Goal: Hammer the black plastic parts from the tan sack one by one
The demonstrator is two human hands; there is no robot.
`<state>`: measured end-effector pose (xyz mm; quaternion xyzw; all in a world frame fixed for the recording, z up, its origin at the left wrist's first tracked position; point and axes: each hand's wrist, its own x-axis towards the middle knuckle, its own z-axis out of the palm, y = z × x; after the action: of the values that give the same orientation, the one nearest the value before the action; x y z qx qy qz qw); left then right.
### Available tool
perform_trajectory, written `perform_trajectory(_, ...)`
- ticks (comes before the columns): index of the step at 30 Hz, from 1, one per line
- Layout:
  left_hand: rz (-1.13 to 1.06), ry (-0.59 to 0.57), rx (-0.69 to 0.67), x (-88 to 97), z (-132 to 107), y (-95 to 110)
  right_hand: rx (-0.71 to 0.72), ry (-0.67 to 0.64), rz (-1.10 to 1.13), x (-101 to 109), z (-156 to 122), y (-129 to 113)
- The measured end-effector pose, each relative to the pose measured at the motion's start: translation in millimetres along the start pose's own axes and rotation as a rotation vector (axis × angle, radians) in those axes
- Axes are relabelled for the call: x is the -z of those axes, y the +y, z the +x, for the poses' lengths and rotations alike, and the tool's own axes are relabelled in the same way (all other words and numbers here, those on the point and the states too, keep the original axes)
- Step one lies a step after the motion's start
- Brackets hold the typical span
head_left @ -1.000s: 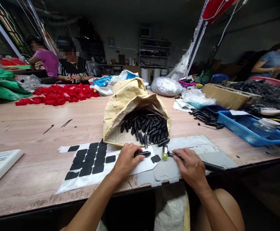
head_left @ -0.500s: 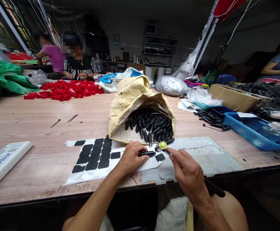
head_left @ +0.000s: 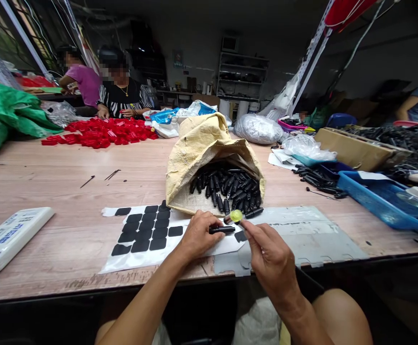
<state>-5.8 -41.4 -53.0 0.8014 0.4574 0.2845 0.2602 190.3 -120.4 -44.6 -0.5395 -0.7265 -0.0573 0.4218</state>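
Note:
My left hand [head_left: 201,235] rests on the white backing sheet, closed around a black pen-shaped plastic part [head_left: 223,230] that points right. The fingers of my right hand [head_left: 268,249] pinch a small piece with a yellow-green round part [head_left: 236,215] and a clear, dark-tinted end; its exact kind is unclear. This piece is held just above the tip of the black part. Black rounded-square stickers [head_left: 143,236] lie in rows on the backing sheet [head_left: 117,263], left of my hands. Behind them, an open yellow woven sack [head_left: 180,177] holds many black plastic parts [head_left: 226,189].
A grey board [head_left: 313,235] lies at right, near a blue tray [head_left: 367,201] and black parts. A white scale-like device [head_left: 18,235] stands at left. Red pieces [head_left: 104,132] are heaped before a co-worker [head_left: 124,96]. The table's front edge is close.
My right hand has moved slightly left, bringing the yellow-green piece closer to the black part. My left hand keeps its hold. The whole view has shifted a little.

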Motion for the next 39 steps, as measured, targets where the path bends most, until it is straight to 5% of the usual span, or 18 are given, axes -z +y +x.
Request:
perform_trajectory(7, -0.051, -0.008, 0.002, 0.4, -1, -3, -0.042, -0.01, 0.015, -2, 0, 14)
perform_trajectory(17, -0.016, -0.049, 0.013, 4.4, 1, 0, -0.076, -0.035, -0.23, 24, -16, 109)
perform_trajectory(30, -0.004, -0.103, 0.014, 14.2, -4, 11, -0.084, -0.009, -0.337, 18, -22, 109)
perform_trajectory(35, -0.141, -0.316, -0.08, 28.6, -55, 54, -0.092, -0.018, -0.341, 18, -22, 108)
perform_trajectory(39, -0.143, -0.709, 0.011, -13.3, -107, 39, -0.106, -0.021, -0.351, 19, -22, 107)
